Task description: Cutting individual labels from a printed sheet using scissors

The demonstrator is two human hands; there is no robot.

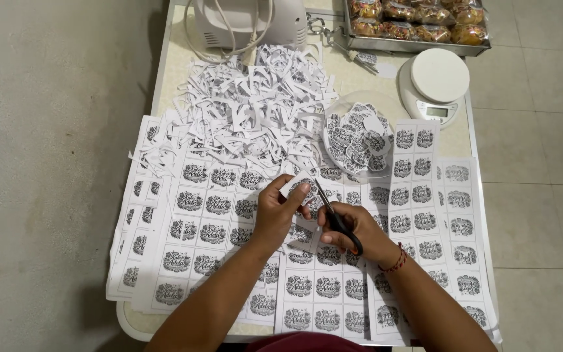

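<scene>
Paper label pinched in the left hand; right hand grips black scissors at frame centre; blades may nick the print if the label twists.

Head camera looks steeply down, close over the table.

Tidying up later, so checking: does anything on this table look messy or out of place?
Yes: a loose heap of white paper offcuts sprawls across the table's far half, spilling onto the printed label sheets. Nothing looks damaged.
</scene>
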